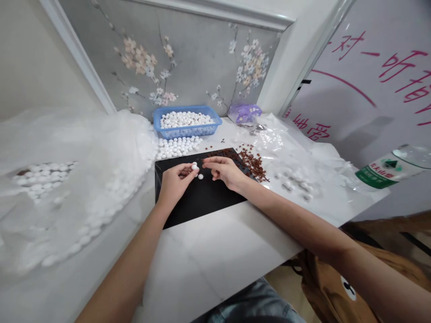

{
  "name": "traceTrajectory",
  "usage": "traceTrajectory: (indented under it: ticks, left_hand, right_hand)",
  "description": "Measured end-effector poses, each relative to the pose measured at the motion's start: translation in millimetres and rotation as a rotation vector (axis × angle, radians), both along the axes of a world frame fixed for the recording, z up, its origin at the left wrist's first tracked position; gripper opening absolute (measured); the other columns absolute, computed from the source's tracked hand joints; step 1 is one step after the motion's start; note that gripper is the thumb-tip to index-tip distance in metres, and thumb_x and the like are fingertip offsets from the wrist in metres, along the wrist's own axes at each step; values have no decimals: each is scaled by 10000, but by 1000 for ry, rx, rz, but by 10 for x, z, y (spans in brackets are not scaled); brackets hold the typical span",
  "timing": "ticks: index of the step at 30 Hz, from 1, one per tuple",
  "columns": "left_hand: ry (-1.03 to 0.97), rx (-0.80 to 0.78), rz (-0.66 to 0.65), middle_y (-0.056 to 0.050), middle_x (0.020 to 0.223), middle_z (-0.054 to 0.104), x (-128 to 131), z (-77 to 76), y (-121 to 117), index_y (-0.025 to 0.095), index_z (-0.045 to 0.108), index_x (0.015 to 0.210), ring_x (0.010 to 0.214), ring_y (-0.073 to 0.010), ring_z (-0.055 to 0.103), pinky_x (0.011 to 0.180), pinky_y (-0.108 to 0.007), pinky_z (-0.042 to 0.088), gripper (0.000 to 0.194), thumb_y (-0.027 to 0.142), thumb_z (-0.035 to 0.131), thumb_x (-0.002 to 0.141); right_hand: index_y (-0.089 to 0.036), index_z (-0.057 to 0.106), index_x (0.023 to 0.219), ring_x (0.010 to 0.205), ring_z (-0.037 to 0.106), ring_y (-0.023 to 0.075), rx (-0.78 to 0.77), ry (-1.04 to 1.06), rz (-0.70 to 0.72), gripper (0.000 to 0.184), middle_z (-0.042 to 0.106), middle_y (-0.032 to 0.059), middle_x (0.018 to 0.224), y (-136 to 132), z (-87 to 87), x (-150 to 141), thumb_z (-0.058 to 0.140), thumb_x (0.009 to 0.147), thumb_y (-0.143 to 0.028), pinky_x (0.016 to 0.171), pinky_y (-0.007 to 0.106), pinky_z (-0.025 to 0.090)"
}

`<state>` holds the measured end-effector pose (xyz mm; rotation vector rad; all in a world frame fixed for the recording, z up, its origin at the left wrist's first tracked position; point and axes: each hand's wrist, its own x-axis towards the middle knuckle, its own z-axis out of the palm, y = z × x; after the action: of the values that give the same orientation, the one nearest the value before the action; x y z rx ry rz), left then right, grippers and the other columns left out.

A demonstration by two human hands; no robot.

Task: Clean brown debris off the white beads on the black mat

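Between the thumb and fingers of my left hand (175,180) is a small white ball (194,166), held over the black mat (188,204). My right hand (226,172) is just to the right, thumb and forefinger pinched together; a tiny brown piece seems to be at its fingertips, too small to make out. Another white ball (200,176) lies on the mat below the gap between my hands. Small brown star-shaped pieces (254,165) are heaped at the mat's right and far edge.
A blue basket (187,131) of white balls stands at the back, with loose balls (178,146) before it. A big translucent bag (111,152) of balls fills the left. On the right are clear plastic bags (279,139), a purple packet (244,113) and a large bottle (387,168).
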<state>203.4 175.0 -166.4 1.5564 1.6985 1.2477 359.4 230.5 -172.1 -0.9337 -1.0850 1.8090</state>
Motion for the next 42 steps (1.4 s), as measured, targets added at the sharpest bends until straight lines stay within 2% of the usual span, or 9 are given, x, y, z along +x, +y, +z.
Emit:
traceTrajectory:
  ticks: [7, 13, 16, 21, 26, 29, 42]
  left_hand:
    - [16, 13, -4, -67, 818, 717, -8, -9, -1, 139, 696, 903, 737, -160, 665, 716, -261, 529, 340, 403, 666, 692]
    - [33, 25, -10, -55, 795, 716, -9, -9, -1, 151, 700, 908, 709, -151, 662, 686, -247, 530, 331, 399, 668, 691]
    - [49, 33, -15, -56, 800, 714, -1, -8, -4, 146, 700, 915, 704, -147, 658, 679, -242, 530, 331, 391, 663, 696]
    - [76, 51, -21, -53, 776, 709, 9, 4, -14, 141, 707, 923, 686, -145, 652, 666, -242, 528, 338, 392, 654, 704]
    - [86, 45, -23, -58, 773, 713, 8, 5, -16, 146, 712, 947, 691, -162, 657, 664, -263, 535, 354, 395, 653, 702]
    - [64, 39, -17, -65, 801, 719, 10, 7, -16, 145, 710, 956, 721, -172, 665, 694, -281, 548, 367, 402, 652, 700]
    - [16, 56, -29, -53, 786, 723, 15, -1, -15, 138, 717, 908, 704, -161, 671, 705, -262, 559, 329, 367, 680, 675]
  right_hand:
    - [-124, 658, 818, 441, 402, 7, -116, 20, -4, 112, 652, 27, 788, 21, 0, 23, 671, 728, -188, 404, 132, 394]
    - [-113, 660, 802, 451, 416, 16, -148, 7, 22, 110, 658, 39, 776, -2, 25, 20, 689, 699, -137, 420, 138, 416]
    - [-124, 660, 804, 440, 397, 11, -94, 37, 47, 166, 650, 20, 764, -30, 50, 11, 727, 669, -195, 403, 137, 405]
    - [-125, 676, 826, 426, 385, 17, 59, 50, 139, 309, 555, -38, 599, -54, 30, 1, 787, 595, -299, 379, 142, 397]
    - [-113, 649, 893, 384, 358, 1, 212, 40, 123, 359, 608, -20, 712, -55, -3, -8, 760, 633, -334, 373, 167, 415]
    - [-129, 597, 942, 371, 346, -6, 209, 44, 99, 418, 608, -34, 747, -52, -4, -10, 774, 611, -313, 360, 168, 416]
    - [-132, 532, 818, 357, 333, -3, 218, 48, 88, 424, 549, -69, 640, -73, -39, -51, 794, 572, -359, 336, 159, 404]
